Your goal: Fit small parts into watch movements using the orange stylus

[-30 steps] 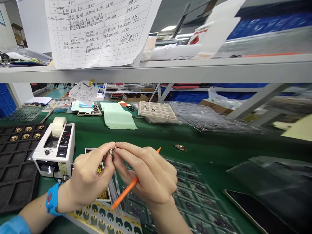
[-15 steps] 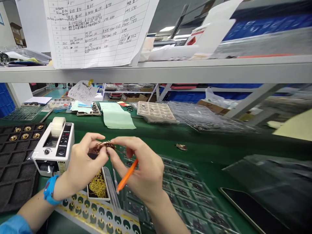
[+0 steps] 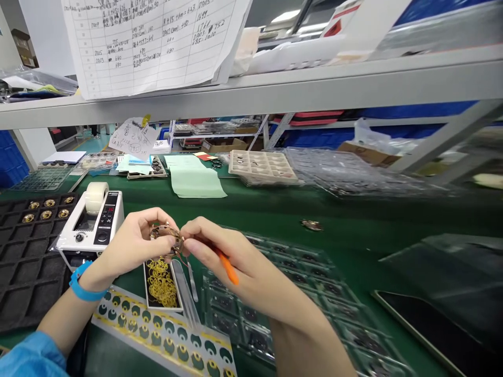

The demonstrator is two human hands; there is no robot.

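Observation:
My left hand (image 3: 139,238) is closed around the rim of a round, copper-coloured watch-like case (image 3: 167,231), held tilted above the bench. My right hand (image 3: 220,254) pinches at the right edge of that case, thumb and forefinger touching it. An orange stick-like tool (image 3: 228,268) lies within my right hand, its far end hidden by the fingers. Thin reddish strands hang just below the case. Under my hands stands a small box of yellow rings (image 3: 162,285), with tweezers (image 3: 192,283) beside it. A sheet of round stickers (image 3: 165,335) lies nearest me.
A white tape dispenser (image 3: 92,222) stands left, beside a black compartment tray (image 3: 23,264) holding several gold round parts. Clear plastic trays (image 3: 314,283) of dark parts lie right. Another metal part (image 3: 312,225) and a phone (image 3: 428,330) rest farther right. A shelf beam (image 3: 275,94) crosses above.
The case has turned to show more of its round inner side. My right hand has rotated, so the orange tool now points down to the right. The view has shifted slightly.

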